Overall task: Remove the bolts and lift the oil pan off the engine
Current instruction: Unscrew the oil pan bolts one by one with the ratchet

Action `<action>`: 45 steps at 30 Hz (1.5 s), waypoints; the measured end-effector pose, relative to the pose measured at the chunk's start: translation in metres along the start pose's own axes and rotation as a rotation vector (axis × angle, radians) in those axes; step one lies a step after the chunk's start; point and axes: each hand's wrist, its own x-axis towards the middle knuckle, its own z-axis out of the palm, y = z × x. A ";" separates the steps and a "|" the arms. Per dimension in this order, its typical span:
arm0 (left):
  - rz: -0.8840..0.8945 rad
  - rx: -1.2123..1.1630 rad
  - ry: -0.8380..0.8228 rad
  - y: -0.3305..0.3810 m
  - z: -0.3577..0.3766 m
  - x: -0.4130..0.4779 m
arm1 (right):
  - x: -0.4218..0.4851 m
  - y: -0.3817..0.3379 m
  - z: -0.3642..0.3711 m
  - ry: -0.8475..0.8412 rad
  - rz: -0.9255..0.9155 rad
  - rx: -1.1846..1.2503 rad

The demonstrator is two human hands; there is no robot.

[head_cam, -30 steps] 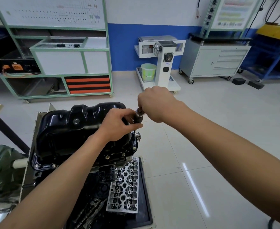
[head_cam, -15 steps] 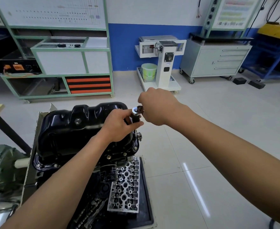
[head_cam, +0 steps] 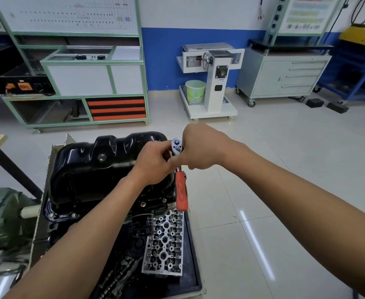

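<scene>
A glossy black oil pan (head_cam: pixel 91 175) sits on top of the engine, with several bolts (head_cam: pixel 142 204) along its near flange. A ratchet wrench has its chrome head (head_cam: pixel 176 144) at the pan's right edge and its orange handle (head_cam: pixel 181 192) pointing down toward me. My left hand (head_cam: pixel 153 162) grips the socket below the ratchet head. My right hand (head_cam: pixel 201 147) holds the ratchet near its head, fingers curled around the shank. The bolt under the socket is hidden.
An aluminium cylinder head (head_cam: pixel 164 244) and a chain lie in a black tray (head_cam: pixel 195 275) below the engine. A green motor (head_cam: pixel 2 214) stands at the left. Across the tiled floor are a green-framed trainer bench (head_cam: pixel 80 78), a white stand (head_cam: pixel 211 78) and a grey drawer cabinet (head_cam: pixel 285 74).
The ratchet has swung so its orange handle now hangs down toward me, visible below the hands. My right hand shifted from over the tool to beside its head.
</scene>
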 end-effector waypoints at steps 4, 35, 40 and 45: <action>0.017 0.019 -0.033 -0.001 0.001 0.001 | 0.001 0.005 -0.013 -0.085 -0.069 -0.131; -0.052 0.124 -0.011 -0.002 0.008 0.000 | -0.008 0.004 0.012 0.170 0.045 -0.024; -0.071 0.110 0.013 -0.001 0.008 0.000 | -0.001 0.006 0.002 0.119 0.005 -0.079; -0.078 0.126 -0.036 -0.001 0.005 0.001 | 0.003 0.015 -0.013 0.078 -0.080 -0.277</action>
